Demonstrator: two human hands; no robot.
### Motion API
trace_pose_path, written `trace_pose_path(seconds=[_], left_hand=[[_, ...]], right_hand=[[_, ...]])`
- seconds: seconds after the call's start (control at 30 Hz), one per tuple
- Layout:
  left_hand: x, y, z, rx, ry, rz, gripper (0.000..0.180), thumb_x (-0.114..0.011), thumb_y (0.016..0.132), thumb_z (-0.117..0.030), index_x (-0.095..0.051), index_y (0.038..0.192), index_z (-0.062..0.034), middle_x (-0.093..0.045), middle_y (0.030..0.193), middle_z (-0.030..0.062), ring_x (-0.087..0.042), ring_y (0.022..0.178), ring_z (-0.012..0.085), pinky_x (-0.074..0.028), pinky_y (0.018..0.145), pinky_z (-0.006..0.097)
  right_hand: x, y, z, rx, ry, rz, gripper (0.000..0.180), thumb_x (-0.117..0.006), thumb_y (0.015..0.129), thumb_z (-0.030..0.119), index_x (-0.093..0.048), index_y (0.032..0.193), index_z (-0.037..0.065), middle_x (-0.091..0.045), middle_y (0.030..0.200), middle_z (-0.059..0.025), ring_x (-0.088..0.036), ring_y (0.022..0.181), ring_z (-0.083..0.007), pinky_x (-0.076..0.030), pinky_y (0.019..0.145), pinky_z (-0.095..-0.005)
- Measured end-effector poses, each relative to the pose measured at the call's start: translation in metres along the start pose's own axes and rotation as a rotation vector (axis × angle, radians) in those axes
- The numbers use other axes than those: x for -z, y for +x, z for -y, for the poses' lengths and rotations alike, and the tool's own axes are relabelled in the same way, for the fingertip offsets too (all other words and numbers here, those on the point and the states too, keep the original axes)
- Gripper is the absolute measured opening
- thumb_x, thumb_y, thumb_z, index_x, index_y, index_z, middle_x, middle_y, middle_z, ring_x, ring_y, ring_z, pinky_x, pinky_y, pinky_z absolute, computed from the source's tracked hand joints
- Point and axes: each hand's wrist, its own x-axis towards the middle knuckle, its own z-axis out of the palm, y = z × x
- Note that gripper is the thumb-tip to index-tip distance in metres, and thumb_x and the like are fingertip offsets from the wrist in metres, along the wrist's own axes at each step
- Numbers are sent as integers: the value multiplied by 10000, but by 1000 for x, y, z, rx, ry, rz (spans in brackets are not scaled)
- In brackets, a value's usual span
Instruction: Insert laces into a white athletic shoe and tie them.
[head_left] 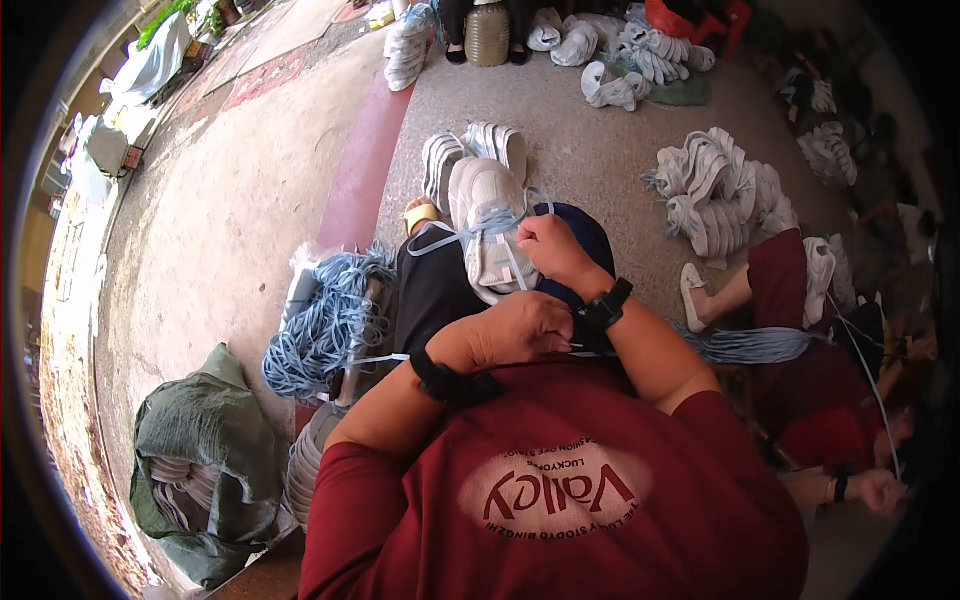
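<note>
With the white shoe upper (pixel 487 195) at the lap's (pixel 430 295) far edge, the right hand (pixel 552 246) and left hand (pixel 528 326) curled closed, contents hidden, an uneven tug on the blue lace (pixel 432 243) could tip it off.

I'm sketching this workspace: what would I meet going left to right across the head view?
Green sack, tangled blue laces, white shoe uppers at the knees, large right-hand floor pile of uppers, co-worker's hand.
</note>
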Motion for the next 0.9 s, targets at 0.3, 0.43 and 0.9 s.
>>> trace_pose_path(seconds=[0.3, 0.43, 0.9], left_hand=[[5, -42, 8, 151, -311, -177, 163, -624, 812, -122, -519, 766, -6, -510, 707, 81, -507, 651, 230, -408, 622, 314], [6, -46, 10, 113, -289, -198, 156, -620, 816, -118, -518, 777, -8, -514, 715, 79, -510, 656, 224, -408, 625, 310], [16, -71, 35, 388, -197, -374, 239, -655, 818, -201, -602, 743, 19, -500, 606, 47, -448, 571, 129, -398, 560, 271]], right_hand=[[-5, 16, 21, 61, -637, 229, 134, -522, 700, 56, -632, 720, -17, -620, 750, -216, -625, 737, -360, -504, 665, -431], [-5, 25, 29, 41, -728, 337, 148, -520, 702, 51, -643, 750, -17, -626, 786, -221, -629, 757, -360, -508, 675, -423], [-15, 5, 2, 255, -454, -64, 38, -566, 710, 46, -596, 725, 28, -553, 784, -154, -552, 735, -320, -452, 651, -393]])
